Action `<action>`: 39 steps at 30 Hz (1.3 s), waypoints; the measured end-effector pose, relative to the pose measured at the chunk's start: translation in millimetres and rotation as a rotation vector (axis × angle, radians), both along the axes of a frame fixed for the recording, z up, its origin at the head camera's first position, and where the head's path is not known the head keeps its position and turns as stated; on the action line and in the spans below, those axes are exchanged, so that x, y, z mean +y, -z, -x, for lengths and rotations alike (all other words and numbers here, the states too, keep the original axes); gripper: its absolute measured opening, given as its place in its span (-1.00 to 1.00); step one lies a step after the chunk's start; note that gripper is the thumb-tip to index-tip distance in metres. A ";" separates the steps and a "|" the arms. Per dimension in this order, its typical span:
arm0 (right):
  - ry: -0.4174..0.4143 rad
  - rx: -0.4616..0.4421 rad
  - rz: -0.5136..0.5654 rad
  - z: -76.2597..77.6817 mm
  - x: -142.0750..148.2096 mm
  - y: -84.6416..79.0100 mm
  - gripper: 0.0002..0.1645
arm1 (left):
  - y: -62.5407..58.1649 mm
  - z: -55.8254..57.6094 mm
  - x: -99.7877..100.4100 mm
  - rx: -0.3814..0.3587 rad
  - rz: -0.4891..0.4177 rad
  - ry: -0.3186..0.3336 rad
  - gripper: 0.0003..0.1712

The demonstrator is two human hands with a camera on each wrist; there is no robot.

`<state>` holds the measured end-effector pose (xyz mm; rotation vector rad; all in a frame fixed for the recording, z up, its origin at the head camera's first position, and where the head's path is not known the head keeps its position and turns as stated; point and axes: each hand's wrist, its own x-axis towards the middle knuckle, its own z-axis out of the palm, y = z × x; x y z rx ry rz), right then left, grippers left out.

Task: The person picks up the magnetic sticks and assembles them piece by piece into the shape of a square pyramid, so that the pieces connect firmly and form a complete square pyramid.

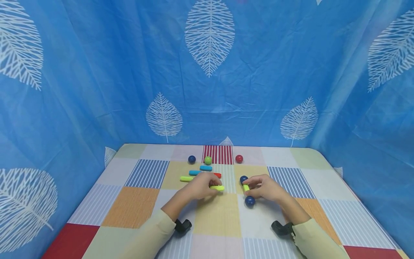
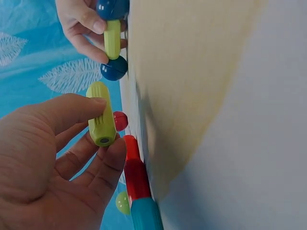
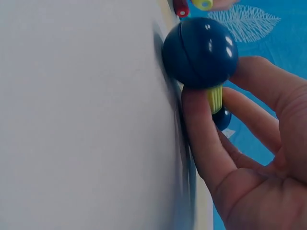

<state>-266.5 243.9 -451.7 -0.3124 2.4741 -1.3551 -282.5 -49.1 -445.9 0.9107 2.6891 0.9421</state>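
Note:
My left hand (image 1: 203, 186) pinches a yellow-green ribbed magnetic rod (image 2: 101, 115) between thumb and fingertips, a little above the table in the left wrist view. A small grey disc shows in the rod's near end. To the right, my right hand (image 1: 266, 187) holds a second yellow-green rod (image 1: 246, 188) with its thumb and fingers. That rod has a dark blue ball (image 1: 244, 179) at its far end and another dark blue ball (image 1: 249, 201) at its near end. In the right wrist view the near ball (image 3: 201, 52) covers much of the rod.
Beyond my left hand lie a short blue rod (image 1: 205, 168), a longer blue rod (image 1: 194, 173) in line with a red rod (image 1: 217, 175), and a yellow-green rod (image 1: 186, 178). Farther back stand a blue ball (image 1: 192, 159), a green ball (image 1: 208, 160) and a red ball (image 1: 239, 158).

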 end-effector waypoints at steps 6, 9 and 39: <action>0.036 -0.011 -0.001 -0.7 0.5 1.3 -0.50 | 0.6 6.1 8.3 -0.007 -0.008 0.001 -0.80; 0.047 -0.016 0.009 -0.8 1.1 2.6 -0.50 | 1.2 7.5 12.1 -0.016 -0.012 -0.012 -0.78; 0.081 -0.039 0.068 0.1 2.9 5.8 -0.49 | 7.6 25.6 64.4 0.055 -0.050 -0.107 -0.77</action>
